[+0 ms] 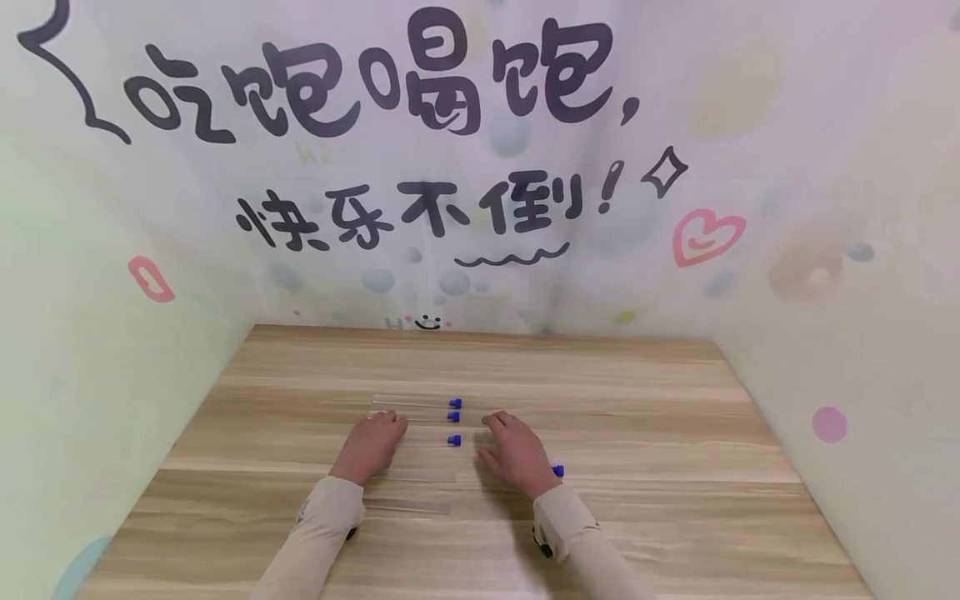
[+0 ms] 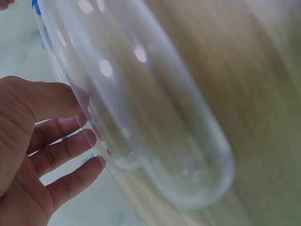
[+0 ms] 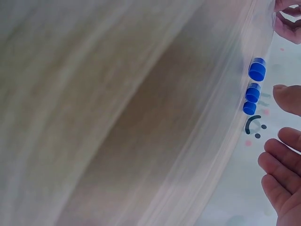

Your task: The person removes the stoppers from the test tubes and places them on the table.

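Blue caps [image 1: 453,417] sit at the right ends of three clear tubes [image 1: 411,401], which lie side by side across the middle of the wooden table [image 1: 645,433] with their rounded ends to the left. Two more tubes [image 1: 420,476] lie parallel on the near side of them, and no cap shows on either. One loose blue cap [image 1: 558,471] rests to the right, just beside the person's right wrist and partly hidden by it (others could be behind that arm; I cannot tell). Judged from this layout, the work looks a little past halfway: the three far tubes seem done, while the two near ones appear to be left, though how firmly the caps are seated is too small to read. The left hand [image 1: 371,442] is over the left ends of the middle tubes, its fingers bent and its thumb set apart from them; whether they pinch a tube or only touch one, I cannot tell. The right hand [image 1: 517,450] hangs just to the right of the capped ends, its fingers loosely spread, thumb apart, with nothing held between them.
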Tool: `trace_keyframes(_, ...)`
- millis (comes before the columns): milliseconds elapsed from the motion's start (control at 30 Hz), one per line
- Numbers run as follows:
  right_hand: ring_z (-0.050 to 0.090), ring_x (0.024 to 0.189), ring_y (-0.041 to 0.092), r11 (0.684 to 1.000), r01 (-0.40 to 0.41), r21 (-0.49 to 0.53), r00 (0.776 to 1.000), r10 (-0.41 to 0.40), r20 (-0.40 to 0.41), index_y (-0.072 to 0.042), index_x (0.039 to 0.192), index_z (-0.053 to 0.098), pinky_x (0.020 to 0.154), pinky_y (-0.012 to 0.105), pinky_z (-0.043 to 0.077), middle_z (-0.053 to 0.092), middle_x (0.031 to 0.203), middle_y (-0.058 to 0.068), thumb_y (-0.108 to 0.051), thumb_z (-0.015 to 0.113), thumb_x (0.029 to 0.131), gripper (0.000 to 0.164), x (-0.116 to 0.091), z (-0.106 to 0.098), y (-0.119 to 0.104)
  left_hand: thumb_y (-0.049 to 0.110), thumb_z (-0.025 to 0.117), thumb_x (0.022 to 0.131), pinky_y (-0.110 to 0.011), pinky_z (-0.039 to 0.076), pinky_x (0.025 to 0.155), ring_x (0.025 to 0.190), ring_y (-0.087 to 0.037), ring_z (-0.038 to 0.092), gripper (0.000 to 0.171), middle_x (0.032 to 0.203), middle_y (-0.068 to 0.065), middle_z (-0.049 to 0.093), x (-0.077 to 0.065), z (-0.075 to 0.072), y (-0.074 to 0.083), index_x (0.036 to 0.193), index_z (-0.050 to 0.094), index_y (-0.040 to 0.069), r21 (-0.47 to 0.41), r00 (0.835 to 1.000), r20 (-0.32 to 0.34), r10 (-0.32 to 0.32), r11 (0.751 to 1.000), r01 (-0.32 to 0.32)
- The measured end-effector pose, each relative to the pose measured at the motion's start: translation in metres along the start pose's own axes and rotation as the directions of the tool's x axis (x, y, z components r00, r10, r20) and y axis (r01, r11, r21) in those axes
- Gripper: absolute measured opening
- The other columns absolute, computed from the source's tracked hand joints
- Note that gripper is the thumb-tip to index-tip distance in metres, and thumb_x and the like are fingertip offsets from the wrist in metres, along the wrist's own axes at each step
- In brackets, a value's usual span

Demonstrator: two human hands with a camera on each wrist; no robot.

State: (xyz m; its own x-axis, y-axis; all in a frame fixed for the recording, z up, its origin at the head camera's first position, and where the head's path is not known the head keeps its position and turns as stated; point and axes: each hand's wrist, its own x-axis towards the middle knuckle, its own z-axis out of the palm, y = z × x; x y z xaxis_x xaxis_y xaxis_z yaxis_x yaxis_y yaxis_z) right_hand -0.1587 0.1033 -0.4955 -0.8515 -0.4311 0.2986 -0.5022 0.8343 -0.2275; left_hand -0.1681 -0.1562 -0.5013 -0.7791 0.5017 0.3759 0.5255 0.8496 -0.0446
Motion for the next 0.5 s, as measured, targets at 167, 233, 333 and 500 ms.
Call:
trace_keyframes(167,0.063,0.101,0.024,1.0,-0.006,0.018,1.0,0.006,0.01,-0.005,0.117,0.058,0.087,0.036,0.052,0.064,0.112,0.009,-0.025,0.074,0.082,0.044,0.0,0.001,0.0,-0.004,0.069,0.077,-0.037,0.048,0.051,0.067,-0.025,0.058,0.015,0.074,-0.008,0.058,0.004,-0.002,0.005,0.081,0.058,0.006,-0.005,0.996,0.083,-0.036,0.999,0.037)
trace_keyframes(233,0.063,0.101,0.024,1.0,-0.001,0.022,1.0,0.001,0.007,-0.005,0.117,0.058,0.087,0.036,0.052,0.064,0.111,0.009,-0.025,0.074,0.082,0.043,0.0,0.0,-0.001,-0.003,0.069,0.078,-0.037,0.048,0.05,0.068,-0.023,0.057,0.015,0.075,-0.007,0.057,0.005,-0.004,0.007,0.082,0.058,0.007,-0.002,0.994,0.102,-0.043,0.999,0.044)
trace_keyframes(333,0.063,0.1,0.024,1.0,0.007,0.024,1.0,-0.007,-0.001,-0.005,0.116,0.059,0.086,0.036,0.053,0.064,0.11,0.01,-0.024,0.075,0.081,0.043,0.001,0.0,-0.001,-0.001,0.069,0.079,-0.036,0.048,0.05,0.067,-0.023,0.057,0.014,0.075,-0.006,0.056,0.009,-0.007,0.01,0.081,0.058,0.007,-0.008,0.994,0.102,-0.044,0.999,0.045)
trace_keyframes(500,0.063,0.101,0.023,1.0,-0.001,0.023,1.0,0.0,0.013,-0.005,0.116,0.059,0.087,0.036,0.052,0.064,0.111,0.009,-0.022,0.075,0.081,0.042,0.001,-0.002,-0.002,-0.002,0.069,0.079,-0.035,0.047,0.05,0.066,-0.023,0.057,0.014,0.074,-0.006,0.056,0.014,-0.014,0.018,0.079,0.058,0.007,-0.016,0.996,0.085,-0.022,1.0,0.024)
